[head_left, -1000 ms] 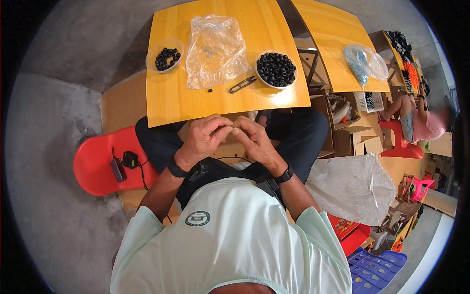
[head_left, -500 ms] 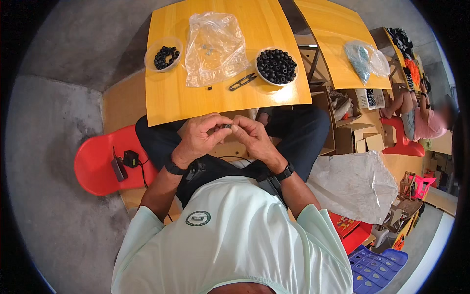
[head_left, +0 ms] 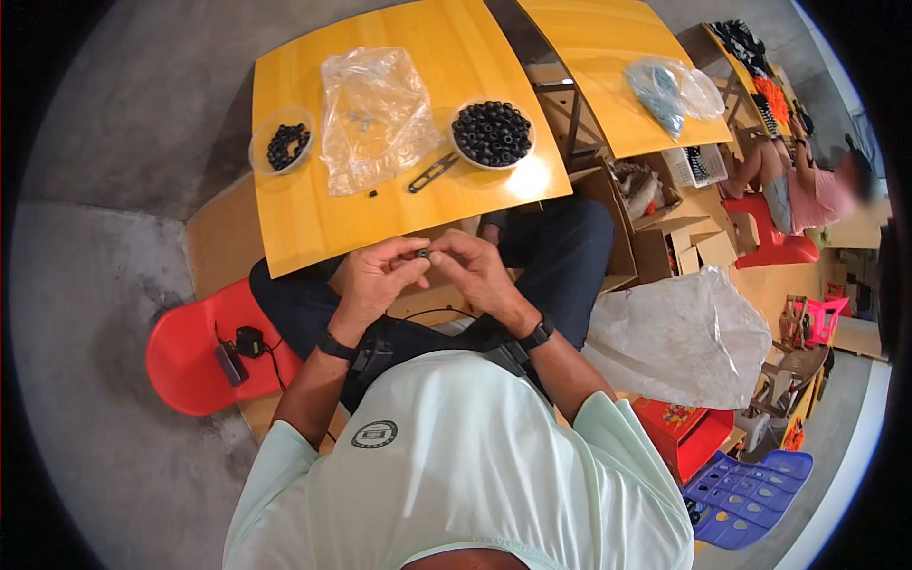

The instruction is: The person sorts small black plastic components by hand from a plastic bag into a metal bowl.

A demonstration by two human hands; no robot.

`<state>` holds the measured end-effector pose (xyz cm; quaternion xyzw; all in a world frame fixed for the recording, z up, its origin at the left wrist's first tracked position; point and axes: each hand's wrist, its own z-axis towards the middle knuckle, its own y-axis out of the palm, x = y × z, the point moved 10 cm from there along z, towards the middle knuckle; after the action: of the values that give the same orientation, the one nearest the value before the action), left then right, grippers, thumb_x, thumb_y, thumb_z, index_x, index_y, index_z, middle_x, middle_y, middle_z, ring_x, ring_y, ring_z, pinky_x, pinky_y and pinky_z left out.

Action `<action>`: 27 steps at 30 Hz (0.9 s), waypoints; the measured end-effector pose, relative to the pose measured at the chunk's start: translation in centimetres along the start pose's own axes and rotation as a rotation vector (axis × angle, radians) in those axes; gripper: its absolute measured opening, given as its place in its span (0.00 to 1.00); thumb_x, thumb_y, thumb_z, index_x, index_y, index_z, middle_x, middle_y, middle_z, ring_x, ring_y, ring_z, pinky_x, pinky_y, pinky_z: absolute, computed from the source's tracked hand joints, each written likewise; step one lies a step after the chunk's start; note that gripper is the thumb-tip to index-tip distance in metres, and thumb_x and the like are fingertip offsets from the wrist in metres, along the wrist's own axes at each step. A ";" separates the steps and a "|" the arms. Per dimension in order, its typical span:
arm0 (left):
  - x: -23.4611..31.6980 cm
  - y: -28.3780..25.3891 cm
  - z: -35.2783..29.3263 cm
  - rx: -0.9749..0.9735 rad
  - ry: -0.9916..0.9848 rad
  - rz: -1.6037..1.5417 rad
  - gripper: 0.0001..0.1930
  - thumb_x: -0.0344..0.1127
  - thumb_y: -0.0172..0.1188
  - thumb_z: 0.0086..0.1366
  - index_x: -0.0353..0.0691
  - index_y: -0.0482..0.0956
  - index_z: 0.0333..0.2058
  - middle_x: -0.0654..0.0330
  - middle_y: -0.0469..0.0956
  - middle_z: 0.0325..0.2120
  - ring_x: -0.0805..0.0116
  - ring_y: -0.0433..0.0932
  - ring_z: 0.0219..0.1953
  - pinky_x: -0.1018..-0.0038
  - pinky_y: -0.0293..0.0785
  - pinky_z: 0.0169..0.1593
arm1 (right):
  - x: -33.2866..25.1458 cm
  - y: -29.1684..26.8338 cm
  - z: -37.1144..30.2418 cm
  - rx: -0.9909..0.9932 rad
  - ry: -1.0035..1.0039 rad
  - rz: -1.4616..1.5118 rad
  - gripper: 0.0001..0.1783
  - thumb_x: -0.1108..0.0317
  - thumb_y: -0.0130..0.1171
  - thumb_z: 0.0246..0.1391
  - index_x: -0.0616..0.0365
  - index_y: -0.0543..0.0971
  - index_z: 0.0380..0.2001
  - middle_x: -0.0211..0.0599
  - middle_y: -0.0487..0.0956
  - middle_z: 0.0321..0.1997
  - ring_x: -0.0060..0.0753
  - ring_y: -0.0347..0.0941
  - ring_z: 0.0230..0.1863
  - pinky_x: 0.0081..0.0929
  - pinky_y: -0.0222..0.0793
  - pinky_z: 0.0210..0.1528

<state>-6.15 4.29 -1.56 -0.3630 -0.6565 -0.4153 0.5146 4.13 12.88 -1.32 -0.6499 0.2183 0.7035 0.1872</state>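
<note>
In front of my lap, just off the table's near edge, both hands meet at a small black ring-shaped piece [head_left: 423, 254]. My left hand [head_left: 372, 283] pinches it between thumb and fingertips. From the other side my right hand [head_left: 482, 277] has its thumb and fingers closed on the same piece. Fingertips hide most of it. On the yellow table [head_left: 313, 223], a bowl [head_left: 493, 163] full of black ring-shaped pieces [head_left: 492, 133] stands at the right. Thread snips [head_left: 433, 173] lie beside it, and one loose black piece [head_left: 372, 194] rests near the front.
A clear bag [head_left: 366, 142] holding small shiny bits lies mid-table, left of it a bowl [head_left: 256, 152] with fewer black pieces. Left is a red stool [head_left: 180, 366] carrying dark devices. Right are cardboard boxes [head_left: 665, 249], a whitish sack [head_left: 670, 332] and another seated person [head_left: 822, 195].
The view has shifted, so the table and its contents appear farther left and lower. My fingers have changed position slightly around the black piece, which stays between both hands.
</note>
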 end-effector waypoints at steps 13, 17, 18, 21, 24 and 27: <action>2.8 0.9 -0.4 -0.022 0.168 0.237 0.15 0.23 0.68 0.58 0.34 0.83 0.45 0.72 0.71 0.23 0.85 0.66 0.24 0.86 0.64 0.29 | 3.7 5.0 -2.6 -0.266 0.598 1.101 0.16 0.58 0.56 0.66 0.60 0.77 0.47 0.28 0.75 0.33 0.17 0.65 0.30 0.15 0.60 0.26; 2.5 0.8 -0.6 -0.014 0.109 0.252 0.15 0.24 0.68 0.58 0.34 0.84 0.45 0.74 0.70 0.20 0.86 0.66 0.24 0.86 0.64 0.29 | 3.2 5.1 -2.5 -0.302 0.591 1.179 0.17 0.59 0.57 0.65 0.62 0.77 0.47 0.28 0.76 0.33 0.17 0.65 0.31 0.15 0.60 0.26; 2.5 0.8 -0.7 -0.013 0.108 0.252 0.15 0.24 0.68 0.58 0.34 0.84 0.45 0.74 0.70 0.20 0.86 0.66 0.24 0.86 0.64 0.29 | 3.4 4.9 -2.4 -0.290 0.569 1.139 0.17 0.59 0.57 0.65 0.62 0.77 0.48 0.28 0.75 0.33 0.17 0.65 0.30 0.15 0.60 0.26; 2.6 1.1 -0.9 -0.015 0.093 0.282 0.15 0.24 0.69 0.57 0.34 0.83 0.45 0.74 0.71 0.20 0.86 0.66 0.24 0.86 0.65 0.30 | 4.4 4.3 -2.4 -0.281 0.517 1.072 0.18 0.59 0.57 0.65 0.63 0.78 0.48 0.28 0.75 0.34 0.16 0.64 0.30 0.14 0.59 0.26; 3.3 1.6 -0.9 -0.023 0.139 0.345 0.15 0.24 0.69 0.57 0.33 0.83 0.45 0.73 0.71 0.20 0.86 0.67 0.24 0.86 0.65 0.30 | 4.6 4.0 -2.4 -0.270 0.485 1.033 0.18 0.59 0.58 0.64 0.63 0.78 0.48 0.27 0.75 0.34 0.16 0.63 0.30 0.13 0.58 0.26; 3.8 1.6 -0.9 -0.021 0.158 0.377 0.15 0.24 0.68 0.57 0.34 0.83 0.45 0.73 0.71 0.19 0.85 0.67 0.24 0.85 0.65 0.29 | 3.8 4.1 -2.2 -0.265 0.491 1.043 0.18 0.59 0.59 0.63 0.63 0.78 0.48 0.26 0.75 0.34 0.15 0.62 0.29 0.12 0.57 0.26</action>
<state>-5.20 4.31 2.57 -0.4511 -0.5302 -0.3457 0.6292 3.42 8.20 -4.96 -0.6183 0.4561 0.5531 -0.3221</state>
